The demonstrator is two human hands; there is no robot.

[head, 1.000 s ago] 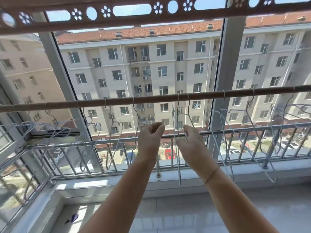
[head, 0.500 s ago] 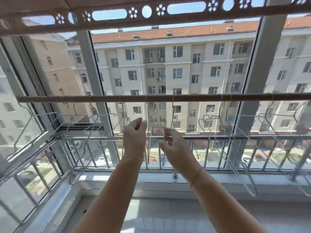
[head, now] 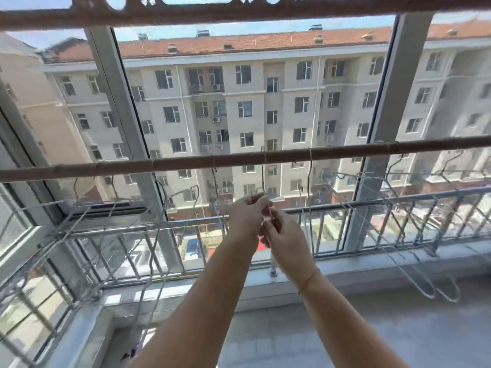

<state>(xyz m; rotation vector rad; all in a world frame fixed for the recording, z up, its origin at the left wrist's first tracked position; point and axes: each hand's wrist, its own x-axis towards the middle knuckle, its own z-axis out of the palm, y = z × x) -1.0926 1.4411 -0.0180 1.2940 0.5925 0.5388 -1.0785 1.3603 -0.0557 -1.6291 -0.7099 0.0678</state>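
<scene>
Both hands meet just below the pole (head: 239, 159). The left hand (head: 245, 217) and right hand (head: 285, 239) each pinch a wire hanger (head: 263, 179) hooked over it.

A thin, pale metal wire clothes hanger (head: 263, 176) hangs by its hook over a brown horizontal wooden pole (head: 186, 162), the hook's loop sitting on top of the pole. Its slender neck drops straight down, seen nearly edge-on. The left hand (head: 245, 216) pinches the wire at the neck's base, and the right hand (head: 284, 237) grips just below. The hanger's lower body is hidden behind both hands.
</scene>
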